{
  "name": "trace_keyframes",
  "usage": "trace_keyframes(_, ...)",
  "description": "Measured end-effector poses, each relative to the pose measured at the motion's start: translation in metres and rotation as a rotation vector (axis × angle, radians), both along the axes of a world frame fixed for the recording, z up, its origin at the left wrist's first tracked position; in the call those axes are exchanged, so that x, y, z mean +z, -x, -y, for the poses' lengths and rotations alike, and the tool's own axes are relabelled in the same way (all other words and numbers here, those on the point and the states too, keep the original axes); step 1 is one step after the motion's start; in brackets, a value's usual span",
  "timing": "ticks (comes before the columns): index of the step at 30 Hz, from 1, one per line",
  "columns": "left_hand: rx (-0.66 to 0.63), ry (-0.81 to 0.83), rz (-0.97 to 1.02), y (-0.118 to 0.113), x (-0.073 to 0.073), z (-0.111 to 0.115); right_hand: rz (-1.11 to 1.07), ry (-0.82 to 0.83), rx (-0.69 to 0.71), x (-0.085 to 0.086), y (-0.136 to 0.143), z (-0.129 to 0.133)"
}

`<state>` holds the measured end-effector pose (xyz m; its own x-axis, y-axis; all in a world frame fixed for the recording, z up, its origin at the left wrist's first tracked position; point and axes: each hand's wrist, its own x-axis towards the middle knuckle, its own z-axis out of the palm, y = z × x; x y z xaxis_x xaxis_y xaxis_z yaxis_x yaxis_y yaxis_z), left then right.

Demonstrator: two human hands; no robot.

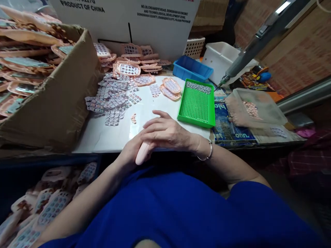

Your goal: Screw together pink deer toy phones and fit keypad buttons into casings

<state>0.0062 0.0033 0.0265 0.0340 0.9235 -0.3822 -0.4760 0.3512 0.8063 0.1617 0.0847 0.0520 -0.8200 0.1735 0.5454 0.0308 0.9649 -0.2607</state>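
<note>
Laid across each other at the near edge of the white tabletop (103, 142), the two hands are together, right hand (169, 132) on top, its fingers stretched and slightly parted over the left hand (131, 146). What the left fingers are doing underneath, I can't tell from where I stand. A smooth, pale pink, rounded form (142, 154) pokes out below them, its long axis slanting down toward the body; whether it's a thumb or some held piece, I can't say.

Just beyond the hands, slightly to the left, lies a little cluster of tiny peach-coloured pieces (133, 118), close to both. Farther off that same way spreads the heap of thin, pale grey button sheets (113, 96). Over on the right, clearly nearer the right hand, sits the bright green, perforated plastic tray (195, 119), its long axis running away from the person, small silvery metal bits (198, 87) gathered at its far end.
</note>
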Motion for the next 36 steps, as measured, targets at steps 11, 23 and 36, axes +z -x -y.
trace_keyframes(11, -0.192, 0.114, 0.153, -0.002, 0.017, -0.007, -0.083, 0.168, -0.04, 0.003, -0.003, 0.003)
trace_keyframes(23, -0.046, 0.025, 0.284, 0.02, 0.011, 0.019, -0.408, 0.634, -0.367, -0.022, 0.018, 0.037)
trace_keyframes(36, 0.335, -0.37, -0.513, 0.036, 0.013, 0.038, -0.636, 1.308, -0.125, -0.051, 0.029, 0.02)
